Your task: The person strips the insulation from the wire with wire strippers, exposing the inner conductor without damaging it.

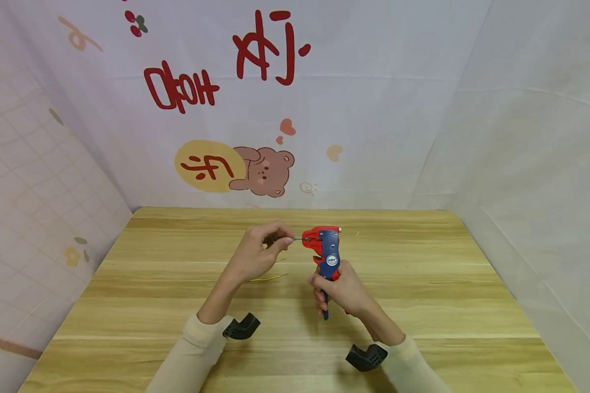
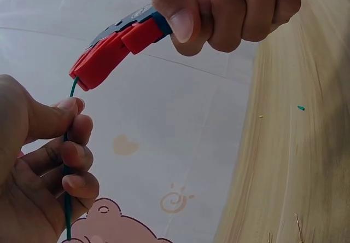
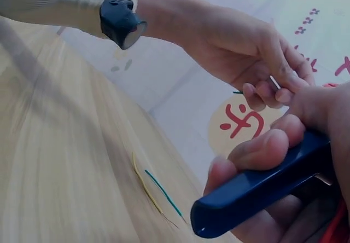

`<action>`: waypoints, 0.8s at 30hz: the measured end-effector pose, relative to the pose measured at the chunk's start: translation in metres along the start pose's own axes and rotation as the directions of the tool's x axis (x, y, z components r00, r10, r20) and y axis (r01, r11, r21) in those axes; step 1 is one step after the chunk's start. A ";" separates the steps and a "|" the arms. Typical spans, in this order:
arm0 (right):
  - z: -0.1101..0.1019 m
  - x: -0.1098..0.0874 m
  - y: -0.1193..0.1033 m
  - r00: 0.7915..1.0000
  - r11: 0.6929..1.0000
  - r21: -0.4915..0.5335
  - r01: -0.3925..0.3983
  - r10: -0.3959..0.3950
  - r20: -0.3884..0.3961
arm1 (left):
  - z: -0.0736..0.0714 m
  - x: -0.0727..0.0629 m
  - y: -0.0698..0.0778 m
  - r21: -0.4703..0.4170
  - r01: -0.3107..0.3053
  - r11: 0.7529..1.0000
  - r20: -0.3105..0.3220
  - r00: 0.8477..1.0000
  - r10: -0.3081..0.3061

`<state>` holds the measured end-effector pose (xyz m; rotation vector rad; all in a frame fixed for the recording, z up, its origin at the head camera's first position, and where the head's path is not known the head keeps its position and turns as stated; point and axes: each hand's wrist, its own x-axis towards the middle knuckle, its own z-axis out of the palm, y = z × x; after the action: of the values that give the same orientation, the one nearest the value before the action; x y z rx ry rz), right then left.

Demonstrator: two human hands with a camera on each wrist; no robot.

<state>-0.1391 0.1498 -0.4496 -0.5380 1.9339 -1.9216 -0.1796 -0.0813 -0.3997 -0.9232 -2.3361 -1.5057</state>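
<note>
My left hand (image 1: 255, 254) pinches a thin green wire (image 2: 68, 199) between thumb and fingertips, and its tail runs down across the palm in the left wrist view. The wire's upper end enters the front of a red and blue wire stripper (image 1: 330, 251), between the red jaws. My right hand (image 1: 348, 290) grips the tool by its blue handle (image 3: 246, 196), fingers wrapped round it, holding it upright above the table. The tool's head points left, toward the left fingertips. The end of the wire inside the jaws is hidden.
On the wooden table (image 1: 423, 305) lie a yellow wire (image 3: 146, 188) and another green wire (image 3: 164, 192), side by side. A small green scrap (image 2: 301, 108) and a tiny yellow scrap (image 1: 358, 233) lie farther off. A printed cloth (image 1: 373, 136) hangs behind the table.
</note>
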 end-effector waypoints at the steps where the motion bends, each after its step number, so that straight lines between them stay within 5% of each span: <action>1: 0.001 0.000 0.001 1.000 1.000 0.005 -0.001 0.001 -0.002 | 0.000 0.000 0.000 0.001 0.000 1.000 0.001 1.000 0.000; 11: 0.011 -0.001 0.004 0.998 0.999 0.039 0.017 -0.015 -0.063 | 0.001 -0.001 0.000 0.000 0.007 1.000 0.003 1.000 -0.007; 16: 0.013 0.001 0.008 0.989 0.990 0.127 -0.057 0.073 -0.129 | 0.002 0.000 -0.002 0.009 0.005 1.000 -0.004 1.000 -0.005; 24: 0.001 0.006 0.012 0.992 0.975 0.195 -0.104 0.116 -0.054 | 0.001 0.002 -0.006 0.019 0.046 0.999 0.018 0.999 -0.047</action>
<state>-0.1436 0.1456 -0.4621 -0.3101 1.7509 -2.0485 -0.1844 -0.0810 -0.4038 -0.8880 -2.3965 -1.4957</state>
